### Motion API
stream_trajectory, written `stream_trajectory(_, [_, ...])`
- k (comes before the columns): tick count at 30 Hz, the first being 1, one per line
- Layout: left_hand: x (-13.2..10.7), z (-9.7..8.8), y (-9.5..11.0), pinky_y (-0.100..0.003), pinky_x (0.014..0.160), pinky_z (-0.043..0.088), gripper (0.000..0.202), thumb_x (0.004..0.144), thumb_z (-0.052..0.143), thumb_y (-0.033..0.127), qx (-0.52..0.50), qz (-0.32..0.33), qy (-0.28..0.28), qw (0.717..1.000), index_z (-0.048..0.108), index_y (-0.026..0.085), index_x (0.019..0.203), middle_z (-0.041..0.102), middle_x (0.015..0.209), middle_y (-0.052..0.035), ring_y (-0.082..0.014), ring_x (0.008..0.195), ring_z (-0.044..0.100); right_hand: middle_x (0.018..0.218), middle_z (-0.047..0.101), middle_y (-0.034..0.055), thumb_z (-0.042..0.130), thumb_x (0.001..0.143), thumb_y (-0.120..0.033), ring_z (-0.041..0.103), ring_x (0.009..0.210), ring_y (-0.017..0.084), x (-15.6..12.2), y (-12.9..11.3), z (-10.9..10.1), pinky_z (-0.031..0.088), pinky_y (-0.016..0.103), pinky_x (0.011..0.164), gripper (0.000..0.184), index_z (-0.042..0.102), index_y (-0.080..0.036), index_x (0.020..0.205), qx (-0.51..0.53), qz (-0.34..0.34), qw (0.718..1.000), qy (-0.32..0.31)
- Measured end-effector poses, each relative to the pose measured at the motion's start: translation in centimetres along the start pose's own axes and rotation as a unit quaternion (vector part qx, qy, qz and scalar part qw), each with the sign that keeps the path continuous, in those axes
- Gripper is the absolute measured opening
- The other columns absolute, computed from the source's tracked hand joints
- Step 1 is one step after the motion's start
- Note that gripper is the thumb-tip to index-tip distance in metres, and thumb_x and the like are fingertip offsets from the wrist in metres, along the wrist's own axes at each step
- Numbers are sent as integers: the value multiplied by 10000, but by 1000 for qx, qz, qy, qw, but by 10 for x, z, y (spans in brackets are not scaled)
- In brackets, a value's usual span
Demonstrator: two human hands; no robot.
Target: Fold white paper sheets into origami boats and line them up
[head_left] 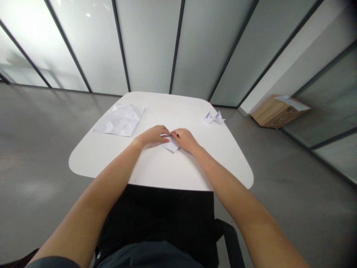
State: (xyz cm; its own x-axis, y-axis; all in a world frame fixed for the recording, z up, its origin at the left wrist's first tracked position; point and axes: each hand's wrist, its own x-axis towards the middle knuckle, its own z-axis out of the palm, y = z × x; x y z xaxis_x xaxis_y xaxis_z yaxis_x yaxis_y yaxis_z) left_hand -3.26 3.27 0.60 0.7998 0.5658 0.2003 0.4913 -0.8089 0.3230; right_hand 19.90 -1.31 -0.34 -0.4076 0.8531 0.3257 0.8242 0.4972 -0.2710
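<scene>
A small folded piece of white paper point(170, 145) lies on the white table point(156, 167) in front of me. My left hand point(154, 135) rests on its left side with fingers curled and pinching its top edge. My right hand point(184, 139) presses on its right side, fingertips meeting the left hand's at the paper's top. Most of the paper is hidden under the two hands; only its lower corner shows.
A creased, unfolded white sheet point(119, 120) lies at the table's far left. A small folded paper figure point(213, 118) sits near the far right edge. A cardboard box point(279, 110) stands on the floor to the right, by glass walls.
</scene>
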Motion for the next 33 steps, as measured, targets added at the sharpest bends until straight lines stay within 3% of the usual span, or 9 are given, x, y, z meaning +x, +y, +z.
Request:
stream_trajectory(5, [1, -1, -10, -377, 1064, 485, 309, 900, 789, 469, -12, -38, 9, 999, 804, 245, 1112, 775, 1170, -54, -262, 1130, 697, 1219, 791, 117, 653, 1038, -240, 702, 1151, 248, -2, 5, 4, 468, 373, 1071, 205, 800, -172, 1163, -6, -43, 999, -8])
stream_trajectory(10, [-2, -3, -9, -352, 1040, 518, 575, 840, 864, 437, -26, -63, 44, 997, 703, 231, 1351, 713, 1303, -112, -259, 1164, 686, 1279, 786, 118, 621, 1052, -254, 698, 1198, 253, -3, 7, 2, 455, 392, 1102, 240, 802, -170, 1186, 9, -79, 997, -22])
stream_trajectory(12, [-3, -4, -7, -368, 1107, 486, 538, 876, 835, 442, -13, -47, 42, 998, 708, 253, 1363, 703, 1348, -112, -264, 1231, 661, 1300, 787, 102, 591, 1064, -249, 695, 1225, 243, -3, 5, -1, 443, 388, 1120, 261, 800, -183, 1204, 16, -79, 996, -35])
stream_trajectory(17, [-3, -6, -7, -396, 1182, 418, 303, 991, 691, 391, 40, -54, 16, 998, 781, 255, 1246, 741, 1360, -76, -262, 1277, 642, 1405, 751, 67, 487, 1102, -239, 679, 1277, 229, -2, 6, -8, 426, 390, 1160, 356, 767, -218, 1321, 8, -53, 996, -70])
stream_trajectory(22, [-3, -6, -10, -373, 1205, 388, 347, 1028, 624, 401, 54, -71, 0, 996, 769, 249, 1304, 744, 1392, -69, -243, 1310, 644, 1564, 638, -12, 516, 1060, -190, 602, 1368, 264, -3, 11, -11, 434, 437, 1192, 446, 707, -310, 1445, -13, 10, 995, -103])
stream_trajectory(26, [-6, -7, -13, -376, 1225, 373, 577, 924, 753, 554, 39, -66, -25, 997, 726, 231, 1401, 676, 1497, -102, -275, 1381, 602, 1641, 547, -62, 502, 1048, -180, 501, 1481, 330, -4, 12, -13, 377, 577, 1246, 518, 659, -368, 1504, -18, 45, 990, -134])
stream_trajectory(29, [-7, -7, -15, -386, 1230, 379, 684, 857, 816, 583, 35, -79, -33, 996, 707, 232, 1434, 648, 1532, -106, -295, 1409, 580, 1683, 485, -71, 504, 1065, -235, 401, 1570, 370, -5, 14, -12, 296, 640, 1288, 515, 622, -392, 1541, -23, 47, 987, -149])
stream_trajectory(33, [-4, -6, -15, -379, 1217, 409, 501, 970, 703, 536, 42, -82, -20, 996, 753, 234, 1367, 695, 1468, -102, -275, 1362, 626, 1706, 456, -49, 456, 1119, -373, 344, 1609, 394, -5, 19, -8, 250, 679, 1293, 461, 601, -405, 1555, -24, 41, 988, -148])
